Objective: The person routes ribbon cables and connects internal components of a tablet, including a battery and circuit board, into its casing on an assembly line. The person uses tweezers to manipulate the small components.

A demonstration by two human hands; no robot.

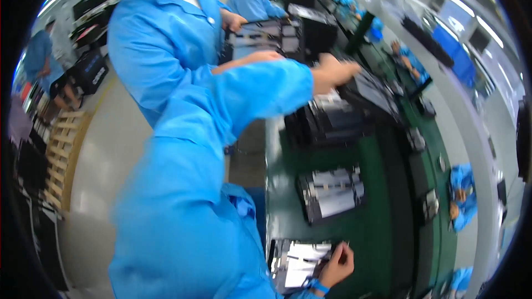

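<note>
My left hand (334, 73), at the end of a long blue sleeve, reaches over the bench beside a dark flat panel (372, 93) on a stack. It is smeared by motion, so its grip is unclear. My right hand (337, 266), with a blue band at the wrist, is at the lower edge, its thumb and forefinger curled together. Whatever may be between them is too small to make out. It is at the right side of a dark rectangular panel with bright silver-white patches (302, 263). Another such panel (332, 192) lies farther up the green bench.
A stack of dark panels (327, 122) stands on the green bench (374, 188). Close on the left, a co-worker in blue (160, 39) holds another panel (266, 37). A wooden pallet (65, 158) stands at the far left. More workers sit across the line.
</note>
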